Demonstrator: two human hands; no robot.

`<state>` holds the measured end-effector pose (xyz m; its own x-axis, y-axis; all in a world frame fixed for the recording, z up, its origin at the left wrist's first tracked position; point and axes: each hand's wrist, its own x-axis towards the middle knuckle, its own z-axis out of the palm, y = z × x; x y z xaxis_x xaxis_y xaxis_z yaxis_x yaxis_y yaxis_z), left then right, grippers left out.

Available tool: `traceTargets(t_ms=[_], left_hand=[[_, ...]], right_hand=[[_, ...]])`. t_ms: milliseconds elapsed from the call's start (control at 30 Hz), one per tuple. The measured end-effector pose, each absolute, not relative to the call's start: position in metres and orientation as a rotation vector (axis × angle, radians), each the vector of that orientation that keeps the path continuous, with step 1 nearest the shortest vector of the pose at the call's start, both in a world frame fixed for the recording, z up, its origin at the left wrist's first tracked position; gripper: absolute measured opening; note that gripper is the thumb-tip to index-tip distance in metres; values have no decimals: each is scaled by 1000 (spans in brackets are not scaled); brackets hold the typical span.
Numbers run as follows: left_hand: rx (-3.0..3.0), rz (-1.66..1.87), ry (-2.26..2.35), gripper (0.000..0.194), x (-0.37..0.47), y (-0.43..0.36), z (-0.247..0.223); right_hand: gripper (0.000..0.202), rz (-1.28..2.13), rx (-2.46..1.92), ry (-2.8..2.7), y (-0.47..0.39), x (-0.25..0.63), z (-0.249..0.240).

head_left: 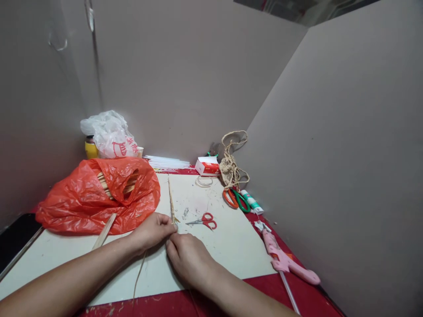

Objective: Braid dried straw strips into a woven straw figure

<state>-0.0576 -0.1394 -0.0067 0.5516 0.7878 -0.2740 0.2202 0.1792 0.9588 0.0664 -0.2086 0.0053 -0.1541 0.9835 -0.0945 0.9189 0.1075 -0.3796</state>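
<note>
A thin straw-coloured strand (171, 199), frayed near its lower end, stretches up the white board from my fingertips. My left hand (155, 230) is closed, its thumb and forefinger pinching the lower end of this strand. Close beside it, almost touching, my right hand (189, 257) is closed with its fingers curled under; whatever it grips is hidden. A fine loose fibre (139, 275) trails down from below my left hand toward the board's near edge. Small red-handled scissors (207, 221) lie just right of the strand, blades pointing left.
An orange-red plastic bag (82, 198) of wooden strips fills the left, with a flat wooden strip (105, 231) before it. Twine (229, 169), larger scissors (230, 199), a glue bottle (251, 202) and a pink glue gun (280, 259) line the right. The white board (238, 251) covers red cloth.
</note>
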Motion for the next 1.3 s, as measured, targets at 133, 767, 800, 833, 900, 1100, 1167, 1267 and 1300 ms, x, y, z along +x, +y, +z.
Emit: traceTargets(t_ms=[133,767,800,833,900,1100,1167,1267,1300], left_hand=[[1322,539,906,29,-59,-141,-2],[1330,443,897,28,-62,-135,-17],[1341,433,903,27,-62,-135,-16],[1352,424,909,27,-62,-135,-15],[1369,415,926,27,-63,-136,-13],[1390,380,954,35,-64,-136,-9],[1403,382,950,36,-64,-135,-9],[1409,367,948,39,-64,-135,-8],[1401,365,942,40,-64,-135,-8]], right_hand=[[37,601,-1732,-2387,-221,71,19],[21,-28,-2129,-2603,-167,180,16],[20,8,-2144,-2596,-167,183,15],[19,42,-2161,-2586,-168,186,14],[17,111,-2172,-2558,-169,192,12],[13,374,-1963,-2400,-176,204,12],[17,506,-1868,-2333,-180,203,13],[28,738,-1776,-2234,-186,195,13],[26,807,-1744,-2209,-187,191,12]])
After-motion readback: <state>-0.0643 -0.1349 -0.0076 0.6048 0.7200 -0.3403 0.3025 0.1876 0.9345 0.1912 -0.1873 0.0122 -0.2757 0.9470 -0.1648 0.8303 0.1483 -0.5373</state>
